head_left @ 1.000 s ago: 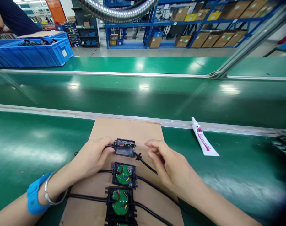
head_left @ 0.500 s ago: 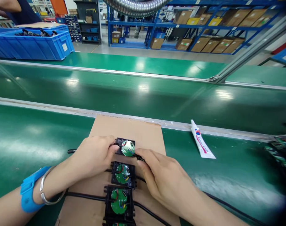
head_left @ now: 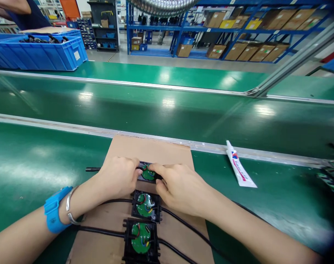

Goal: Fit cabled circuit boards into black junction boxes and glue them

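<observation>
At the far end of the row, a black housing [head_left: 143,178] with a round green circuit board [head_left: 148,174] lies between my hands. My left hand [head_left: 120,178] is closed at its left edge, pinching where a black cable [head_left: 93,169] enters; the fingertips are partly hidden. My right hand [head_left: 180,187] grips the right side, its index fingertip on the board and its thumb by the housing's near right corner. Nearer to me are a second black housing [head_left: 134,211] and a third [head_left: 128,253], each with a green board and cables on both sides.
The housings rest on a cardboard sheet [head_left: 153,145] on the green bench [head_left: 24,157]. A white tube [head_left: 241,168] lies to the right, with circuit boards [head_left: 331,179] at the far right edge. Blue bins [head_left: 46,55] and a person [head_left: 24,14] are at the back left.
My right hand has moved left and up from the cable at the housing's right edge, so its index fingertip now touches the board. My left hand has shifted slightly right.
</observation>
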`<state>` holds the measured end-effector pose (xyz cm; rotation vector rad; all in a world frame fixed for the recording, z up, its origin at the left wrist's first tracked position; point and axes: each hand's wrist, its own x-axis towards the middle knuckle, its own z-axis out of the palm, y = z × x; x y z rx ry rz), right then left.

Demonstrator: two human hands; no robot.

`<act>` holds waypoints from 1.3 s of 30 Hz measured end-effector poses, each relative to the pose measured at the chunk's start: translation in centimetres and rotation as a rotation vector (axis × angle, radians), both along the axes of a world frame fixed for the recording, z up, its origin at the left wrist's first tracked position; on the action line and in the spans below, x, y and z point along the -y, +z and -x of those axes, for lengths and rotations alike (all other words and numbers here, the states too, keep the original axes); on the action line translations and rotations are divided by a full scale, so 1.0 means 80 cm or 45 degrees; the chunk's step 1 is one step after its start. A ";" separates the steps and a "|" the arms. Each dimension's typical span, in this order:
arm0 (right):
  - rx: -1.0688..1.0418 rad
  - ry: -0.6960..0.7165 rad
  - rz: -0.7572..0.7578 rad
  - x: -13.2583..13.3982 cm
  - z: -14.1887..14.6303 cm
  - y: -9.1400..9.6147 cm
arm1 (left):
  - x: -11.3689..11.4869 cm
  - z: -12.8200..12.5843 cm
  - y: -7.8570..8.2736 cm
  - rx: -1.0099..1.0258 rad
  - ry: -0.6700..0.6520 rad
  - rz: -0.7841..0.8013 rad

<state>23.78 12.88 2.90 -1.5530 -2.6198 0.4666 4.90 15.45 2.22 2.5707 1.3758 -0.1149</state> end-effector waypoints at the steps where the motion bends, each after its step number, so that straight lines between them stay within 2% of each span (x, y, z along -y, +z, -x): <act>1: 0.017 0.001 0.024 0.000 0.002 -0.001 | 0.000 0.001 -0.001 0.008 0.004 0.004; 4: 0.062 0.001 0.066 0.000 0.004 -0.006 | -0.002 0.006 -0.006 0.060 0.012 0.030; 9: 0.081 0.026 0.006 0.001 0.001 -0.018 | -0.014 0.022 -0.014 0.308 -0.024 0.157; 13: 0.044 0.008 0.017 0.008 0.000 -0.023 | -0.020 0.031 -0.011 0.389 0.039 0.327; 15: 0.024 -0.003 0.022 0.014 0.001 -0.025 | -0.016 0.029 -0.007 0.406 0.080 0.337; 19: -0.059 -0.006 0.004 0.024 0.002 -0.028 | 0.003 0.020 -0.004 0.387 0.019 0.160; 22: -0.114 -0.011 -0.030 0.025 0.002 -0.031 | 0.013 0.016 -0.008 0.199 -0.061 0.019; 27: -0.109 0.000 -0.031 0.023 0.003 -0.035 | 0.005 0.006 -0.007 -0.114 -0.080 -0.028; 32: -0.044 -0.022 -0.063 0.026 0.004 -0.032 | 0.010 -0.001 0.000 -0.174 -0.042 -0.102; 35: -0.024 -0.029 -0.069 0.027 0.005 -0.027 | 0.029 0.008 -0.010 -0.116 -0.024 -0.215; 39: -0.015 -0.035 -0.024 0.027 0.006 -0.023 | 0.055 0.016 -0.036 -0.103 -0.219 -0.386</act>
